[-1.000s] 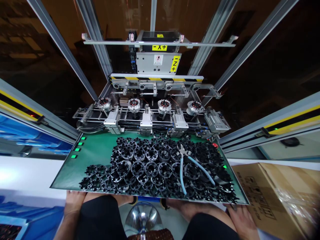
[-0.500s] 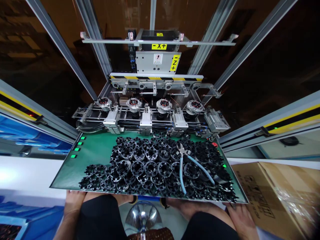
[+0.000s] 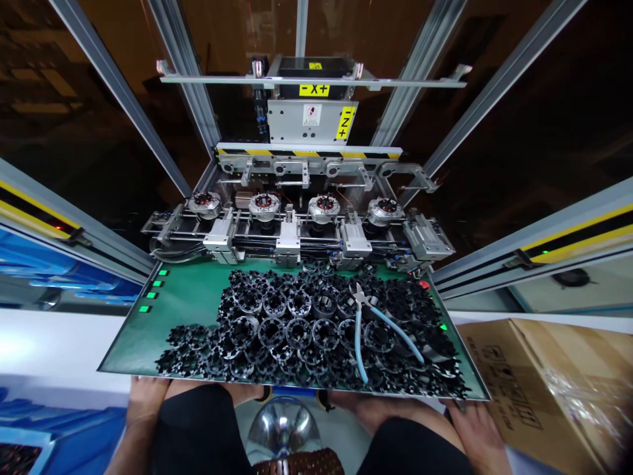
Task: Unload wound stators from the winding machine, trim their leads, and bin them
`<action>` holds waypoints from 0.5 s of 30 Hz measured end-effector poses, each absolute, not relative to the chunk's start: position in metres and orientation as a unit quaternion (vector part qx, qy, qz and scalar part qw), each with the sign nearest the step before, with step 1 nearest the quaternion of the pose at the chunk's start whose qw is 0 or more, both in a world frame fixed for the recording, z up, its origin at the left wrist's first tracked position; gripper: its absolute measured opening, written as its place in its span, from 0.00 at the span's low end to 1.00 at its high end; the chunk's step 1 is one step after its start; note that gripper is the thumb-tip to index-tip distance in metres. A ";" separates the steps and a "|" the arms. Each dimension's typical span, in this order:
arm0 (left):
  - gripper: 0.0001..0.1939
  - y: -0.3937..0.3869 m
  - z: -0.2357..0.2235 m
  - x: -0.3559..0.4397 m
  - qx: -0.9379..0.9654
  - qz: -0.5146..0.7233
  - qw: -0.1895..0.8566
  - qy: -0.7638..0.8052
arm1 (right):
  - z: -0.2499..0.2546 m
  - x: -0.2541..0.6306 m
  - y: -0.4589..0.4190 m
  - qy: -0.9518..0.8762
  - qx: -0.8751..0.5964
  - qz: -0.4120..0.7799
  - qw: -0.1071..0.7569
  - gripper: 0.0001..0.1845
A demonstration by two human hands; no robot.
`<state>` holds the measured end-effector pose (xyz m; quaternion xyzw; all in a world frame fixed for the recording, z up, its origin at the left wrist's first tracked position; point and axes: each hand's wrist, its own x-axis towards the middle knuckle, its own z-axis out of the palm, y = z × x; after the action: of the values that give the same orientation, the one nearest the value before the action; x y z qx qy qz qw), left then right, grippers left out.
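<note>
My left hand point(image 3: 145, 398) rests on my left thigh just under the front edge of the green work table point(image 3: 188, 300); its fingers are hidden by the table edge. My right hand point(image 3: 475, 432) lies flat on my right thigh beside the cardboard box point(image 3: 548, 389), fingers stretched out, holding nothing. On the table a heap of several black ring-shaped stator parts point(image 3: 306, 330) covers the middle and right. Blue-handled cutters point(image 3: 376, 330) lie on top of the heap, nearer my right hand.
Behind the table a machine holds a row of several fixtures with wound stators point(image 3: 324, 210) and a grey head marked X and Z point(image 3: 311, 119). Aluminium frame posts stand on both sides. Blue bins point(image 3: 30, 435) sit at lower left. A chrome stool post point(image 3: 283, 432) stands between my knees.
Neither hand has moved. The view has drifted very slightly, nothing else differs.
</note>
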<state>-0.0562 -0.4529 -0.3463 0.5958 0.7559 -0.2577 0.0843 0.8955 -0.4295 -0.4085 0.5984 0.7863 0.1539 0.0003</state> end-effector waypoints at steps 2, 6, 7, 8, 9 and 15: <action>0.25 -0.450 -0.338 -0.051 0.590 -0.279 0.087 0.752 | -0.406 0.893 -0.429 0.782 0.606 0.143 0.003 0.20; 0.25 -0.446 -0.328 -0.044 0.589 -0.274 0.098 0.754 | -0.400 0.888 -0.429 0.781 0.611 0.128 -0.010 0.22; 0.26 -0.445 -0.327 -0.044 0.589 -0.274 0.100 0.754 | -0.398 0.886 -0.429 0.779 0.615 0.123 -0.011 0.23; 0.26 -0.445 -0.327 -0.044 0.588 -0.275 0.101 0.754 | -0.396 0.884 -0.429 0.776 0.620 0.117 -0.012 0.24; 0.26 -0.445 -0.328 -0.044 0.588 -0.274 0.101 0.754 | -0.392 0.881 -0.429 0.773 0.625 0.109 -0.011 0.24; 0.26 -0.448 -0.332 -0.045 0.589 -0.262 0.093 0.759 | -0.366 0.859 -0.422 0.759 0.648 0.066 0.004 0.22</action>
<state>-0.0446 -0.4481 -0.3315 0.5888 0.7588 -0.2623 0.0930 0.8589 -0.4225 -0.3662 0.6477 0.7590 0.0664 0.0041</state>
